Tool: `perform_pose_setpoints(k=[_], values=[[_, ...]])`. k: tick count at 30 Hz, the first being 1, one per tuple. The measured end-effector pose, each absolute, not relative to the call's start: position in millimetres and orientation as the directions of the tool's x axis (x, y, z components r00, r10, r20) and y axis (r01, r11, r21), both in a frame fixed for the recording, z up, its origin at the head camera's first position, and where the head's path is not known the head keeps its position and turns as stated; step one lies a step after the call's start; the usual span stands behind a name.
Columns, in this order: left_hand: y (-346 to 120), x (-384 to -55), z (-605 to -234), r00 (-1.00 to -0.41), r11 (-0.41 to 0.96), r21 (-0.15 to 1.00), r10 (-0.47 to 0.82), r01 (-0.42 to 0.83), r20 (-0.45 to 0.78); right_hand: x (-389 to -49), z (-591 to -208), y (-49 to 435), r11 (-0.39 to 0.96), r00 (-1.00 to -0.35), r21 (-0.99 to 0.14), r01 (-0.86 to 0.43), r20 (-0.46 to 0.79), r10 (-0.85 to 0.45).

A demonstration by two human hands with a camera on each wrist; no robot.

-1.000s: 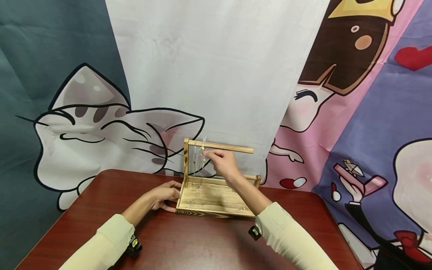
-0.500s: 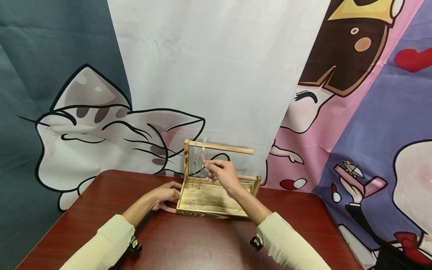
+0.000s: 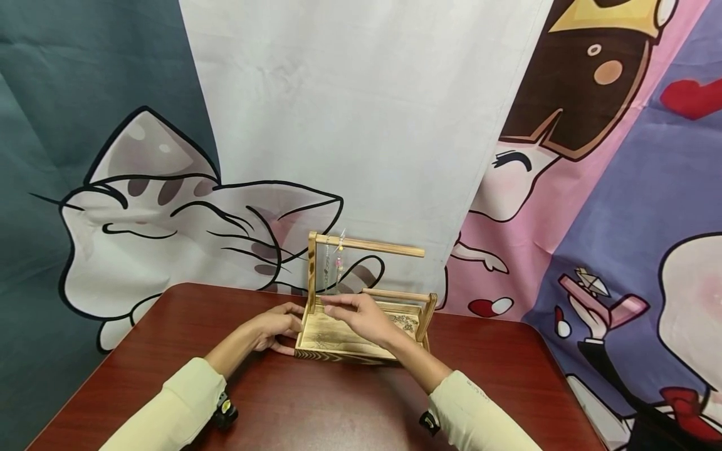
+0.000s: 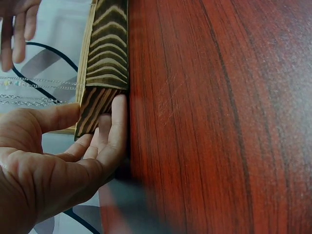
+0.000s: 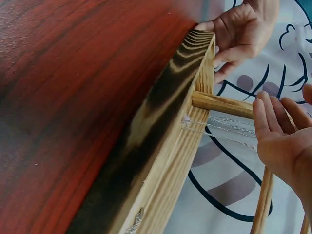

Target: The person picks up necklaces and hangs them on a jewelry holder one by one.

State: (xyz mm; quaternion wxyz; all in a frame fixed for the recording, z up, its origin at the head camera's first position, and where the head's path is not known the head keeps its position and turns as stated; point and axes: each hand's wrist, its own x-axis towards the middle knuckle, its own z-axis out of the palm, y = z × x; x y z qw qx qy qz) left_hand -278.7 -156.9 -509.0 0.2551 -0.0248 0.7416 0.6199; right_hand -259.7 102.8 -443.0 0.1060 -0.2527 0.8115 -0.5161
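A wooden jewelry stand with a tray base stands on the table. Near the left end of its upper bar hang a silver chain necklace and a necklace with pink and yellow beads. My left hand grips the tray's left end, its thumb on one side and fingers curled round the other in the left wrist view. Over the tray, just below the hanging chains, is my right hand. Its fingers are loosely extended with nothing seen between them, and the right wrist view shows the same palm beside the chains.
A loose heap of chain lies in the right part of the tray. A lower, shorter bar stands at the right. The reddish-brown table ends at a printed cloth backdrop behind.
My right hand has let go of the beaded necklace and moved down from near the upper bar to above the tray, its fingers now loosened. My left hand has stayed in place.
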Motion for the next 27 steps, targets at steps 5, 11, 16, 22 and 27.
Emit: perform_pose_setpoints(k=[5, 11, 16, 22, 27], values=[[-158, -279, -509, -0.870, 0.230, 0.908, 0.280, -0.349, -0.406, -257, -453, 102, 0.447, -0.809, -0.814, -0.371, 0.048, -0.586], [-158, -279, -508, -0.869, 0.239, 0.908, 0.285, -0.343, -0.404, -254, -473, 104, 0.558, -0.708, -0.649, -0.517, -0.042, -0.705], [-157, -278, -508, -0.869, 0.236, 0.910, 0.289, -0.342, -0.402, -253, -490, 105, 0.602, -0.645, -0.487, -0.632, -0.099, -0.758], [-157, -277, -508, -0.867, 0.232, 0.907, 0.285, -0.351, -0.409, -253, -502, 103, 0.634, -0.639, -0.417, -0.651, -0.149, -0.754], [-157, -277, -507, -0.868, 0.231, 0.909, 0.288, -0.348, -0.405, -253, -508, 101, 0.645, -0.649, -0.411, -0.644, -0.152, -0.745]])
